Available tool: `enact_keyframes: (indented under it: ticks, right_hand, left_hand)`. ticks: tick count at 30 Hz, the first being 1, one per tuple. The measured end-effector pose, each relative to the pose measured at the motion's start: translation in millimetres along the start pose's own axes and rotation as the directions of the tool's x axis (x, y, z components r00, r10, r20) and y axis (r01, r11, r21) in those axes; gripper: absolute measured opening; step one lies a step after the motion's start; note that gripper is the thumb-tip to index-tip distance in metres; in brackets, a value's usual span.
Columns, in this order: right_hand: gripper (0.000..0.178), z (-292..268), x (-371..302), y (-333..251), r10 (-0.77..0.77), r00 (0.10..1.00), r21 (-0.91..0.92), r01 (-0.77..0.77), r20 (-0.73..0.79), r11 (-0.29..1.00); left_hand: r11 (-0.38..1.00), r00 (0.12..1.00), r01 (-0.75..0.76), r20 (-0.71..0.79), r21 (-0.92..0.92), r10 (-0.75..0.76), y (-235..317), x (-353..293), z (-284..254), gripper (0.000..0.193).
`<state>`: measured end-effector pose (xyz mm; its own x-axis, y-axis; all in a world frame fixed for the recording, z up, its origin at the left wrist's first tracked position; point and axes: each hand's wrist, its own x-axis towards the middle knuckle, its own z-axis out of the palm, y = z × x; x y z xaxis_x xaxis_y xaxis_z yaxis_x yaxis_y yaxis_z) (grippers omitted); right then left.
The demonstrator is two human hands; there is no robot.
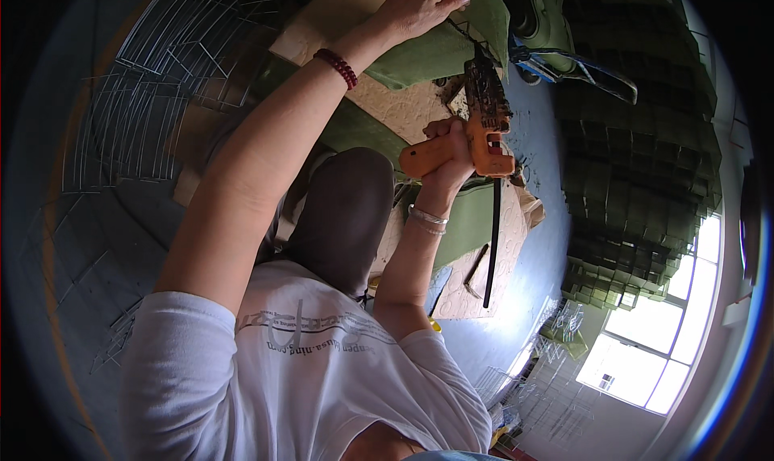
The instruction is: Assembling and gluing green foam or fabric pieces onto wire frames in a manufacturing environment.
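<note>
On the floor, far centre: green foam sheet [419, 54] under an orange glue gun [476, 134].
Soft, light foam bends easily; the left hand [419, 5] presses it flat, fingers curled on its far edge. Right hand [447, 150] is wrapped around the gun's stiff, grippy handle, black cord [492, 243] trailing near.

Bare wire frames [153, 98] spread on the floor at left, stacked green fabric boxes [637, 179] piled at right, bright window [653, 356], blue-handled scissors [564, 64], more wire frames [524, 388] below the window
</note>
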<state>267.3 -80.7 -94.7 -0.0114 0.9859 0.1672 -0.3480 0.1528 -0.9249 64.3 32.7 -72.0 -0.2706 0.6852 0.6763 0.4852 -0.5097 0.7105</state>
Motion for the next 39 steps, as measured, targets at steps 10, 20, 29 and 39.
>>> enact_keyframes:
  ticks: [10,20,29,39]
  right_hand:
    - [0.011,19.3,-7.0,0.6,0.030,0.999,-0.013,-0.030,0.018,0.999]
    - [0.010,27.9,-7.3,-2.6,0.055,0.997,-0.050,-0.052,0.054,0.997]
    - [0.010,22.2,-4.5,1.9,0.084,0.995,-0.029,-0.082,0.051,0.996]
    - [0.013,11.3,-9.6,-3.2,0.055,0.998,-0.004,-0.055,0.037,0.999]
  left_hand:
    - [0.999,1.000,0.029,-0.011,-0.038,-0.029,3.3,-1.4,-0.2,0.035]
    - [0.999,0.999,0.016,0.039,0.031,-0.017,6.0,2.5,-0.4,0.034]
    - [1.000,1.000,-0.010,0.011,0.005,0.010,5.0,0.5,-7.3,0.034]
    - [0.981,0.982,0.166,0.105,-0.102,-0.156,17.2,-0.3,-13.5,0.038]
